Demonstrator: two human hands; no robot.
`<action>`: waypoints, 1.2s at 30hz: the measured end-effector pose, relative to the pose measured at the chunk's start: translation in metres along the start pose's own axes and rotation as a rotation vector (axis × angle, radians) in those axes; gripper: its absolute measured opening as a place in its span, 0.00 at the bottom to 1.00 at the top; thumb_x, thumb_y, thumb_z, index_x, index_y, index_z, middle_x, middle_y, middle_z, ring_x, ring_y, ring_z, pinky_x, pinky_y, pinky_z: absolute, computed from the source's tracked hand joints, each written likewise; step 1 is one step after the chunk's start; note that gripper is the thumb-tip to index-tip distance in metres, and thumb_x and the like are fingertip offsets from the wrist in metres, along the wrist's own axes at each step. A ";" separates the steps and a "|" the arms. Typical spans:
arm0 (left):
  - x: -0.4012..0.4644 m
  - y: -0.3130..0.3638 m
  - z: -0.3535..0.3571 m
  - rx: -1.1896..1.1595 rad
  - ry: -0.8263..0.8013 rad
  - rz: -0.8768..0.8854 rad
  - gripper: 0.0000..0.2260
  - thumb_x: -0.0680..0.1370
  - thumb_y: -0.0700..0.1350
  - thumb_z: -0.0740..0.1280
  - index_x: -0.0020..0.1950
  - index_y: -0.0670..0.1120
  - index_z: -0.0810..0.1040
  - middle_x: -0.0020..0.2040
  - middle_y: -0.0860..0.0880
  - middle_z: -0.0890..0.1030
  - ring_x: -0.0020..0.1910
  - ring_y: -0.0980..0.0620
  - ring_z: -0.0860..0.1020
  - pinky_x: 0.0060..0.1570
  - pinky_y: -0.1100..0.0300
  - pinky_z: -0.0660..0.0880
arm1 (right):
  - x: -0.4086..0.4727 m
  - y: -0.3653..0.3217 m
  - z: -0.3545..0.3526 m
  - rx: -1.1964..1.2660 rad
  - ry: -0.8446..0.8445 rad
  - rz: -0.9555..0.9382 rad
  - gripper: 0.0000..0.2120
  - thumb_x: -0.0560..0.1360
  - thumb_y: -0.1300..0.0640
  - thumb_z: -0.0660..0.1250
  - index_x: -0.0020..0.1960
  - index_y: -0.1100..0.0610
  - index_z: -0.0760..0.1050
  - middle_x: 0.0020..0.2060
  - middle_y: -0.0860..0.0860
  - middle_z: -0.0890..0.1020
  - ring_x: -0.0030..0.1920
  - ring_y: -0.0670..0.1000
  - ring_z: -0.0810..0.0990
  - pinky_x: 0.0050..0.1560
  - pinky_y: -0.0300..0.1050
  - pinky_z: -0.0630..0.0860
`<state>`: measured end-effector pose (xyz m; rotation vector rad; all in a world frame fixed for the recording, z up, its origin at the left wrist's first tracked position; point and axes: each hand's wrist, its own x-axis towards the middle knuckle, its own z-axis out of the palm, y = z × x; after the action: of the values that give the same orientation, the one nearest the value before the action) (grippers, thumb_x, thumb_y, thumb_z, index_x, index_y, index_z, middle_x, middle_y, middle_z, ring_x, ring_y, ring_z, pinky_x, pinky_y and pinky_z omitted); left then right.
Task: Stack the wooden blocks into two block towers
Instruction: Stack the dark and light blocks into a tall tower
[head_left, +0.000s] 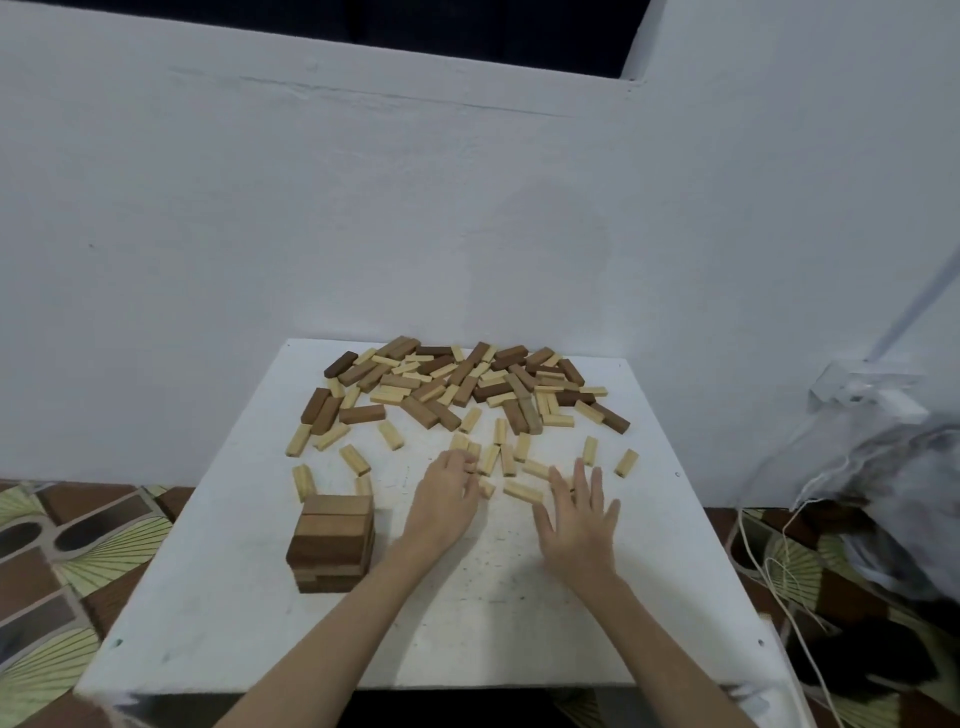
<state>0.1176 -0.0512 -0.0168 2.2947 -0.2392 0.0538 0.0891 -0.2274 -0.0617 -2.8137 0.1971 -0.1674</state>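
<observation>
A low tower of dark brown blocks (331, 543) stands near the left front of the white table (218, 597). A heap of mixed dark and light wooden blocks (457, 387) covers the far half. Loose light blocks (522, 491) lie scattered in the middle. My left hand (447, 493) reaches among them, its fingers curled at a small light block (487, 487); whether they grip it I cannot tell. My right hand (579, 519) hovers flat with fingers spread just right of the light blocks, holding nothing.
A white wall rises right behind the table. Patterned floor tiles (62, 551) show on the left. On the right sit a clear plastic bag (893, 478), a white socket box (862, 392) and trailing white cords (779, 582).
</observation>
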 end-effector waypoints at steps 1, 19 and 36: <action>0.006 -0.002 0.008 0.053 -0.011 0.005 0.15 0.81 0.42 0.58 0.67 0.40 0.69 0.67 0.43 0.70 0.66 0.46 0.67 0.60 0.64 0.63 | 0.004 0.009 0.003 -0.034 0.010 -0.008 0.35 0.76 0.39 0.35 0.77 0.51 0.57 0.78 0.55 0.50 0.77 0.58 0.44 0.71 0.67 0.46; 0.046 -0.029 0.063 0.663 -0.218 0.114 0.46 0.63 0.61 0.13 0.77 0.49 0.42 0.77 0.52 0.39 0.76 0.49 0.39 0.69 0.52 0.27 | 0.077 0.088 0.012 -0.162 -0.085 -0.211 0.49 0.64 0.37 0.11 0.77 0.53 0.44 0.75 0.46 0.41 0.74 0.48 0.36 0.71 0.49 0.34; 0.063 -0.033 0.066 0.707 -0.145 0.052 0.38 0.69 0.62 0.21 0.76 0.48 0.38 0.74 0.53 0.36 0.72 0.54 0.32 0.69 0.49 0.32 | 0.113 0.046 0.021 -0.264 -0.070 -0.187 0.34 0.79 0.45 0.26 0.76 0.59 0.54 0.75 0.53 0.58 0.75 0.53 0.59 0.70 0.62 0.54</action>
<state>0.1831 -0.0886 -0.0780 3.0005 -0.4032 -0.0051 0.1974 -0.2812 -0.0858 -3.0936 -0.0660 -0.0903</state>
